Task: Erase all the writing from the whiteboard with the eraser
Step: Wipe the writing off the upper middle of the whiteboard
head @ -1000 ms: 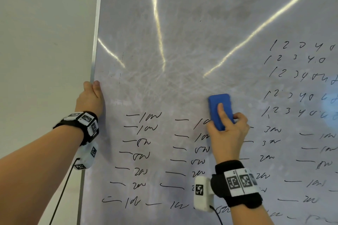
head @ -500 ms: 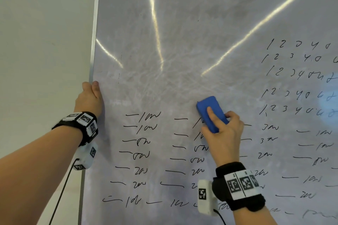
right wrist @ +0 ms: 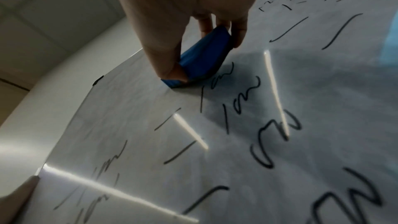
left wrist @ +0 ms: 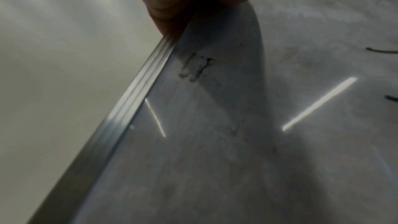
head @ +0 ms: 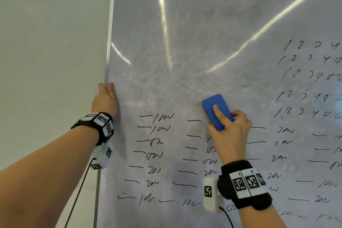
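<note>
Fingers of the right hand (head: 231, 131) pinch a blue rectangular foam eraser (head: 217, 111) flat against the glossy grey whiteboard (head: 185, 42) at frame centre, above black handwritten rows (head: 157, 144), while the left hand (head: 105, 100) clasps the board's metal left edge (head: 109, 42), likely steadying it.

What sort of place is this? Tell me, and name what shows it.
Probably a classroom, office or meeting room. A large metal-framed whiteboard covered in marker writing, a plain pale wall beside it, and reflections of ceiling strip lights.

Writing (head: 209, 138) partly hidden behind right hand (head: 231, 135); right-edge numbers (head: 333, 61) cropped
</note>
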Demonstrator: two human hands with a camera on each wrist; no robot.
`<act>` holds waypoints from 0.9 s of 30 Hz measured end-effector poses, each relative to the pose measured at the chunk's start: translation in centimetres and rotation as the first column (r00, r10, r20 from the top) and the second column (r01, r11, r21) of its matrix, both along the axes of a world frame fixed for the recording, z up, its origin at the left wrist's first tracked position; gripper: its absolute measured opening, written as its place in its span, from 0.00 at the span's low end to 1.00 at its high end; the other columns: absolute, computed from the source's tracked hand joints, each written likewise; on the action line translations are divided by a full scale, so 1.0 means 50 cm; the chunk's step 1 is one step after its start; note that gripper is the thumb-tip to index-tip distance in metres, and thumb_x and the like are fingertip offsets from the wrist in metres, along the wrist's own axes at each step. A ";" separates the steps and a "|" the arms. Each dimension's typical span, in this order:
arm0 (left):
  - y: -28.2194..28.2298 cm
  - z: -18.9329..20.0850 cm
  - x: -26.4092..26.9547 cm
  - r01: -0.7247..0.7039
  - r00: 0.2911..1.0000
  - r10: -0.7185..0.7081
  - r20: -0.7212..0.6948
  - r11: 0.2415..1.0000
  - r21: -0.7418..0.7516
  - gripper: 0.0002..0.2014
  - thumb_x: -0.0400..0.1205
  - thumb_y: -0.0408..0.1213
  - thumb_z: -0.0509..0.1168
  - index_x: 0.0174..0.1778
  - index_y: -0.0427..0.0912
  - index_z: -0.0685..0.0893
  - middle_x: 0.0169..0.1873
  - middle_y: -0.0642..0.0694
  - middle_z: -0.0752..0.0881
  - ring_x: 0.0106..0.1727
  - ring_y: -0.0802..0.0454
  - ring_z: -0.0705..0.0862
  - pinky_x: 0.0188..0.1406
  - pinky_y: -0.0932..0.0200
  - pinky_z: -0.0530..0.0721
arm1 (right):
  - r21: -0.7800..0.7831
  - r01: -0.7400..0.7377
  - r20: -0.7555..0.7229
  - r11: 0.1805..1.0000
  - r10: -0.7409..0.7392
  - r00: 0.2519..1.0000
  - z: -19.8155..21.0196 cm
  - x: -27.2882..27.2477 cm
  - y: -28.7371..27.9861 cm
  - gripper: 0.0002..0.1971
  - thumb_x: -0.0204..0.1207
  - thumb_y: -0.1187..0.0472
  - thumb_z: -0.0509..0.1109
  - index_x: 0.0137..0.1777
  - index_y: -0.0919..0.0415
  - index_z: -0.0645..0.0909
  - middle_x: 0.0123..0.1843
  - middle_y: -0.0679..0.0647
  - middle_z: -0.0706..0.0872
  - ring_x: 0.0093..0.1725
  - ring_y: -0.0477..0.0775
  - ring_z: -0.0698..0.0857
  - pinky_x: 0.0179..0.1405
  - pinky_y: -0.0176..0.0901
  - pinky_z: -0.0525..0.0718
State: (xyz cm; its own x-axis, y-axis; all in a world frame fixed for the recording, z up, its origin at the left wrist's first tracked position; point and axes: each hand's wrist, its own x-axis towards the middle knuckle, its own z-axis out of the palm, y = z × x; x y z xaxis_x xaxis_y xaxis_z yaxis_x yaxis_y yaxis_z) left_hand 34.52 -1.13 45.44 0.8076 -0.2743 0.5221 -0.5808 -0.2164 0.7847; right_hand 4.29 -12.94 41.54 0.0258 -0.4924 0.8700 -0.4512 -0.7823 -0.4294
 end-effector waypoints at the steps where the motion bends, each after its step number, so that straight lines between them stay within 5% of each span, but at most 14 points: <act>1: 0.001 0.001 -0.001 0.001 1.000 -0.001 -0.006 1.000 0.005 0.22 0.88 0.50 0.40 0.58 0.34 0.67 0.38 0.35 0.74 0.39 0.40 0.73 0.39 0.47 0.69 | 0.027 0.003 0.025 1.000 -0.004 1.000 0.005 0.005 0.000 0.28 0.65 0.66 0.76 0.65 0.43 0.82 0.58 0.58 0.71 0.53 0.61 0.67 0.49 0.56 0.80; 7: 0.005 -0.007 0.001 0.045 0.999 -0.045 -0.004 0.999 0.002 0.20 0.88 0.50 0.41 0.57 0.36 0.66 0.36 0.36 0.75 0.38 0.39 0.74 0.38 0.47 0.70 | -0.038 -0.133 -0.268 0.990 0.118 0.956 -0.027 0.081 0.049 0.28 0.67 0.61 0.74 0.68 0.43 0.78 0.60 0.55 0.69 0.54 0.56 0.66 0.51 0.55 0.81; 12: 0.010 -0.042 0.002 0.047 0.999 -0.047 -0.013 0.999 0.004 0.17 0.88 0.49 0.42 0.53 0.38 0.66 0.36 0.36 0.76 0.37 0.39 0.75 0.37 0.48 0.71 | 0.034 -0.094 -0.109 0.995 0.098 0.989 -0.026 0.050 0.047 0.29 0.66 0.63 0.76 0.68 0.44 0.79 0.58 0.55 0.69 0.55 0.57 0.67 0.52 0.49 0.77; 15: 0.005 -0.041 0.001 0.029 0.999 -0.026 0.031 0.996 -0.081 0.15 0.88 0.44 0.47 0.56 0.34 0.70 0.48 0.32 0.77 0.45 0.36 0.76 0.44 0.46 0.73 | 0.096 -0.122 -0.081 0.988 0.130 0.988 -0.016 0.064 0.057 0.30 0.68 0.62 0.76 0.71 0.44 0.76 0.59 0.53 0.67 0.56 0.54 0.65 0.54 0.42 0.71; 19: 0.005 -0.043 -0.023 -0.100 0.949 0.110 0.296 0.994 -0.050 0.20 0.82 0.34 0.60 0.70 0.32 0.71 0.67 0.29 0.71 0.67 0.33 0.68 0.67 0.40 0.64 | 0.145 -0.190 -0.092 0.971 0.205 0.974 -0.019 0.093 0.080 0.33 0.70 0.59 0.75 0.75 0.43 0.70 0.58 0.51 0.66 0.57 0.55 0.68 0.58 0.42 0.72; 21: 0.009 -0.046 -0.050 -0.049 0.845 0.047 0.532 0.999 -0.010 0.20 0.78 0.33 0.63 0.67 0.34 0.75 0.64 0.31 0.74 0.65 0.35 0.70 0.64 0.42 0.65 | 0.171 -0.192 -0.094 0.966 0.210 0.973 -0.021 0.104 0.089 0.36 0.70 0.57 0.75 0.77 0.42 0.66 0.59 0.52 0.67 0.58 0.54 0.68 0.59 0.43 0.73; 23: 0.009 -0.041 -0.087 0.107 0.786 -0.121 0.606 0.992 0.059 0.16 0.78 0.32 0.63 0.62 0.35 0.78 0.56 0.34 0.79 0.56 0.36 0.77 0.54 0.47 0.73 | 0.202 -0.178 -0.121 0.963 0.205 0.971 -0.018 0.116 0.098 0.38 0.70 0.54 0.74 0.79 0.45 0.62 0.60 0.51 0.67 0.59 0.50 0.66 0.60 0.41 0.70; 27: 0.011 -0.021 -0.176 0.411 0.833 -0.439 0.336 0.898 0.155 0.14 0.87 0.41 0.52 0.67 0.43 0.73 0.42 0.49 0.83 0.40 0.51 0.80 0.40 0.57 0.76 | 0.143 -0.158 -0.196 0.977 0.184 0.963 -0.006 0.138 0.127 0.39 0.70 0.52 0.73 0.80 0.52 0.61 0.61 0.52 0.68 0.57 0.45 0.62 0.56 0.37 0.68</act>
